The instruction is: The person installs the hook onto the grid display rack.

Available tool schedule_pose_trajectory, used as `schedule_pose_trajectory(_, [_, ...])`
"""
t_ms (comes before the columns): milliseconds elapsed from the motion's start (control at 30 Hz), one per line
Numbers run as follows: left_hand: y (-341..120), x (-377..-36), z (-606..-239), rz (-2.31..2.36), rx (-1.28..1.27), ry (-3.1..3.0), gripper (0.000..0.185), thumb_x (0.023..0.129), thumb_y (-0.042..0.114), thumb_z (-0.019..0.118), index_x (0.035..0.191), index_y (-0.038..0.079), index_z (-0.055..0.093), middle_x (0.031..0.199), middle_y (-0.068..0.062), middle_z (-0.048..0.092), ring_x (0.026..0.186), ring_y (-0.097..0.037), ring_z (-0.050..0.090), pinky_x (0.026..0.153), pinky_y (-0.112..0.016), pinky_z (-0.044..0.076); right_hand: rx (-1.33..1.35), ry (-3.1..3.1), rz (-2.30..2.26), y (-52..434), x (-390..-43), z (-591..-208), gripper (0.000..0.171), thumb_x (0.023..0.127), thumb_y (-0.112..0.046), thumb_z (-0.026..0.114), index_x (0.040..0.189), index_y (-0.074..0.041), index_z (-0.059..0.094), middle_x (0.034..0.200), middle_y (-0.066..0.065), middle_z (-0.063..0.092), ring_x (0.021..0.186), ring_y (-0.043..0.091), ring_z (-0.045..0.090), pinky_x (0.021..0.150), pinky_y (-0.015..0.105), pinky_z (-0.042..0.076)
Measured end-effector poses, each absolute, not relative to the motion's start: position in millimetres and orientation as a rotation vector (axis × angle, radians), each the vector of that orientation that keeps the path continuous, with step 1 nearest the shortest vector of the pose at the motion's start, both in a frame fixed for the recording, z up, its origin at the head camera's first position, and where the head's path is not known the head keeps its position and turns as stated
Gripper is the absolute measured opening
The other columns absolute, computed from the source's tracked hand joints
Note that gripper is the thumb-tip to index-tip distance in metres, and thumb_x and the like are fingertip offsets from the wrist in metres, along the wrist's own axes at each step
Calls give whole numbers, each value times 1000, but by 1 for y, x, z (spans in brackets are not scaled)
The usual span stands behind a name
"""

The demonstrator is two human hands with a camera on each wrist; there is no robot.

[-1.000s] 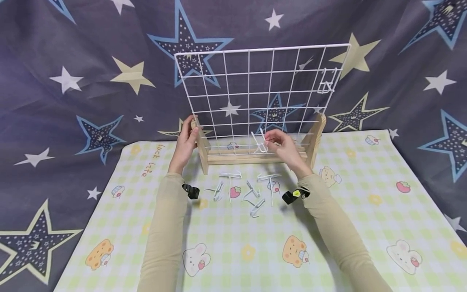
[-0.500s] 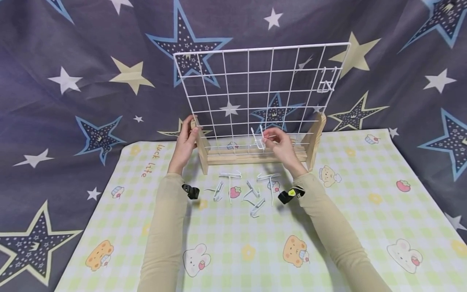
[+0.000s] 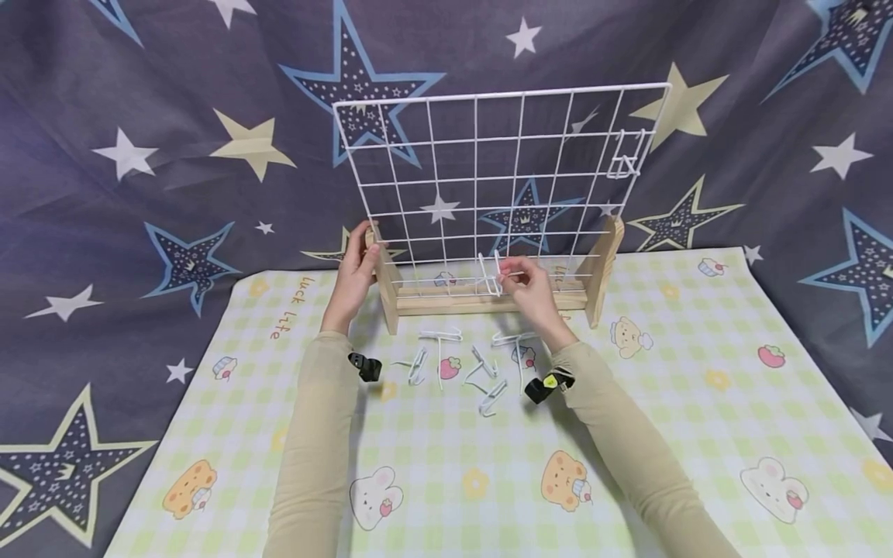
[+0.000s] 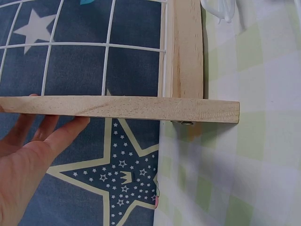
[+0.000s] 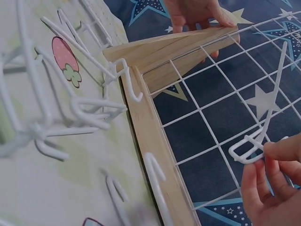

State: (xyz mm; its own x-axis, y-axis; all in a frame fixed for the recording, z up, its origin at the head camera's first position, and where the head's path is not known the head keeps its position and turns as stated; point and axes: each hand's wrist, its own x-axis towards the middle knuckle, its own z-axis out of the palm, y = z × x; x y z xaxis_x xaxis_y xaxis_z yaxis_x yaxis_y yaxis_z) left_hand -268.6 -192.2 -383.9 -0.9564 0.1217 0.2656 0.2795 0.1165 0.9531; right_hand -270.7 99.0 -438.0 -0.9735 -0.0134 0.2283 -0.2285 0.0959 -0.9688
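Observation:
A white wire grid panel [image 3: 476, 139] stands upright in a wooden base with two side pieces. My left hand [image 3: 351, 287] grips the left wooden side piece [image 4: 141, 108], thumb on the near side and fingers behind it. My right hand [image 3: 536, 294] pinches a white wire hook [image 5: 274, 94] between thumb and fingers. In the head view this hook hangs in front of the lower middle of the grid, its two prongs pointing up. Whether it touches the grid wires cannot be told.
Several loose white wire hooks [image 3: 440, 356] lie on the checked tablecloth [image 3: 432, 465] in front of the stand. Another white hook [image 3: 623, 166] hangs on the grid's upper right. A dark star-patterned cloth [image 3: 230, 62] covers the wall behind.
My right hand has moved slightly left with the hook, rising a little and then coming down again. The left hand has stayed on the side piece.

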Motion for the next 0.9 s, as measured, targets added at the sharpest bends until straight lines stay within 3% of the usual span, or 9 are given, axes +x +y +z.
schedule_pose_trajectory(200, [-194,-272,-389,-2009,-418,-2221,49,106,14,36,151,4,21,135,-37,38,126,-51,38,95,-64,39,233,-2177,2067,96,-258,-419,21,88,13,58,108,17,56,103,31,57,78,19,56,68,24,51])
schedule_pose_trajectory(400, [-199,-285,-408,-1968,-411,-2221,50,105,23,38,152,14,25,135,-32,42,125,-48,41,95,-61,42,190,-2187,2024,94,-249,-407,22,88,12,59,109,19,57,103,31,59,75,14,56,65,17,50])
schedule_pose_trajectory(633, [-192,-269,-386,-1999,-424,-2223,48,106,14,35,150,1,21,136,-39,37,125,-52,38,96,-66,37,125,-2197,2066,98,-268,-439,26,89,11,60,114,16,57,108,32,59,76,14,56,75,31,55])
schedule_pose_trajectory(767, [-192,-269,-385,-1994,-420,-2229,48,106,14,35,150,2,21,136,-38,37,125,-52,38,96,-65,37,124,-2137,2125,99,-272,-450,23,88,14,57,111,17,56,102,31,59,72,11,57,76,29,56])
schedule_pose_trajectory(900, [-192,-268,-384,-1985,-419,-2233,48,106,13,35,151,2,20,136,-38,38,126,-51,38,96,-64,38,132,-2101,2161,101,-272,-453,19,88,13,56,107,16,57,92,20,60,68,9,58,72,23,55])
